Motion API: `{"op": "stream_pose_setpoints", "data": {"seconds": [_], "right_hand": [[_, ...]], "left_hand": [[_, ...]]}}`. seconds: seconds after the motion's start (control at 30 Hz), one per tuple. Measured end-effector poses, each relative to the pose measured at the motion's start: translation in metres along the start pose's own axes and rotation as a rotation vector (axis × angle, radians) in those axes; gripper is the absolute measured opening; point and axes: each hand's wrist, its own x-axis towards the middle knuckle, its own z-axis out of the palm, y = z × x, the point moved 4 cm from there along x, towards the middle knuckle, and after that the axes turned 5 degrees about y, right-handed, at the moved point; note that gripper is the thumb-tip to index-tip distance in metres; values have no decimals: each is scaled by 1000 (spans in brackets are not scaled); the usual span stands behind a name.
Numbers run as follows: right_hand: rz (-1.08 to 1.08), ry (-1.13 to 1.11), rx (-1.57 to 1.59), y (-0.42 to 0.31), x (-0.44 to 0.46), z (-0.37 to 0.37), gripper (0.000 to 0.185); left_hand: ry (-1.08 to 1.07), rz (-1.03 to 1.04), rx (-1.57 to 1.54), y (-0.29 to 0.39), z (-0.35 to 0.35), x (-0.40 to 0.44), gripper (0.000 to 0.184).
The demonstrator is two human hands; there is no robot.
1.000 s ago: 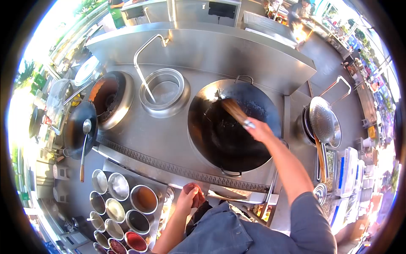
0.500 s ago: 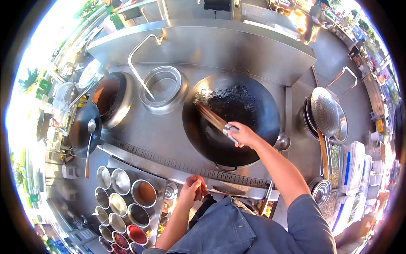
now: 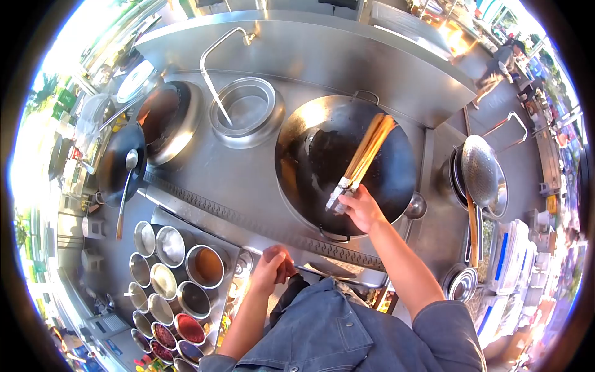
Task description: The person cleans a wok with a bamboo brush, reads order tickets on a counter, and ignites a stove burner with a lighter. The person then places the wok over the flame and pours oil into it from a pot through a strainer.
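Observation:
My right hand (image 3: 361,208) grips a bamboo wok brush (image 3: 367,152) by its pale wrapped handle. Its bristles point up and to the right, over the big dark wok (image 3: 310,204). A thin film of water shows on the left part of the wok's inside. Close to my body, in front of the stove edge, my left hand (image 3: 270,268) is closed. Something reddish-brown, perhaps a folded cloth, shows at its fingers, but I cannot make it out.
Left of the wok stand a round metal pot (image 3: 251,124) under a curved tap (image 3: 202,62) and a tilted wok (image 3: 176,133). Several seasoning containers (image 3: 205,266) sit at lower left. A ladle (image 3: 416,206) and a perforated strainer (image 3: 480,170) are on the right.
The brush has swung from pointing up-left at the wok's left side to pointing up-right, over its right half. The splashing water at the back is gone. My left hand stays closed.

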Motion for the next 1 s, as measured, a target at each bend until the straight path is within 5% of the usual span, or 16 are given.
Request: {"op": "stream_pose_setpoints", "data": {"seconds": [0.1, 0.33, 0.37, 0.63, 0.73, 0.8, 0.9, 0.97, 1.0], "right_hand": [[-269, 243, -413, 9, 23, -13, 46], [-99, 303, -672, 39, 29, -11, 56], [-199, 358, -751, 28, 28, -9, 58], [-214, 300, -926, 46, 16, -3, 55], [-161, 313, -1227, 25, -9, -5, 57], [-467, 323, -1180, -10, -44, 2, 64], [-424, 161, -1357, -52, -67, -40, 69], [-169, 85, -2055, -75, -67, -51, 63], [-214, 186, -2081, -86, -46, -54, 59]], "left_hand": [[14, 15, -7, -1, -8, -2, 26], [103, -43, -33, -10, -33, -6, 17], [105, -45, -37, -11, -38, -7, 17], [72, -18, -70, -7, -36, 1, 16], [55, -31, -35, -1, -32, 3, 15], [27, -31, -43, 3, -31, 3, 15], [28, -23, -56, -2, -39, 3, 16], [41, -9, -62, -7, -43, 7, 16], [68, 18, -51, -8, -44, 8, 19]]}}
